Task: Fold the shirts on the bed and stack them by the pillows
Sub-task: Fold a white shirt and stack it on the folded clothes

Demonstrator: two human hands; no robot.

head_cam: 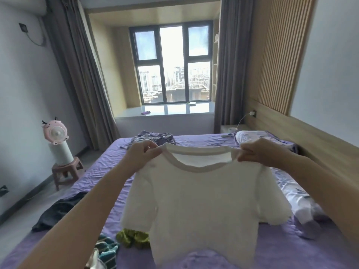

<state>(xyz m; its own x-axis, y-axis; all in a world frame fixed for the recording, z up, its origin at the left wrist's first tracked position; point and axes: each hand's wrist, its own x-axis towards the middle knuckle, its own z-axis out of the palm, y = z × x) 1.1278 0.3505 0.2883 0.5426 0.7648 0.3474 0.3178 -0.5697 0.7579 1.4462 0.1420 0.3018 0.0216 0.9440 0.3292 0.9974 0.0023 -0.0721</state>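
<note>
Head view: the left hand (144, 153) and right hand (254, 152) each pinched a shoulder of a white T-shirt (202, 199) beside its collar, both grips closed on the fabric. The shirt hung spread in the air, above the purple bed (101, 181), front facing the person. An olive garment (134, 238) and a striped teal one (105, 249) lay on the sheet near the hem, a dark garment (58, 212) at the bed's left edge, a lilac bundle (153, 137) at the far end. Patterned pillows (291, 193) lay along the right side by the headboard.
</note>
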